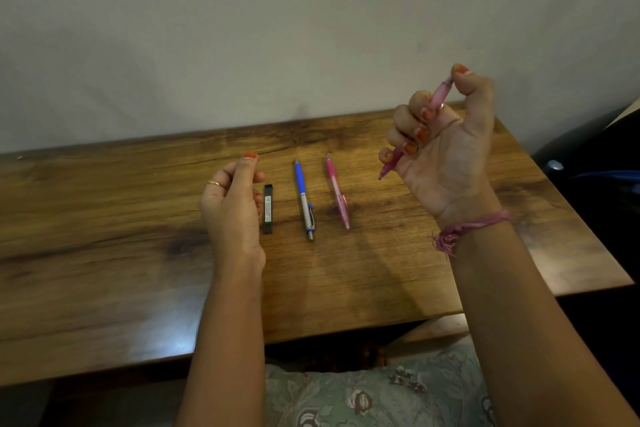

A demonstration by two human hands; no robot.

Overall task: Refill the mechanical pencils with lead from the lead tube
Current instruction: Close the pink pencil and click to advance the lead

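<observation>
Right hand (440, 135): fingers curled round a pink mechanical pencil (415, 128), thumb on its cap, raised above the table. Left hand (232, 204): loosely curled, holding nothing, just beside the black lead tube (268, 208). Wooden table (104, 225) against a plain pale wall (277, 28) bore a blue pencil (304, 199) and second pink pencil (337, 191), side by side.

lead tube (268, 208) label – unreadable, forearms cropped

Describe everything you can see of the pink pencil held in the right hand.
The held pink pencil is translucent pink plastic, slim, with a lighter frosted section near its upper end. It slants up off the wooden table, tip down and to the left, cap end up. The right hand grips it, fingers curled round the barrel, thumb pressing on the top end. Nothing else touches it.
</observation>
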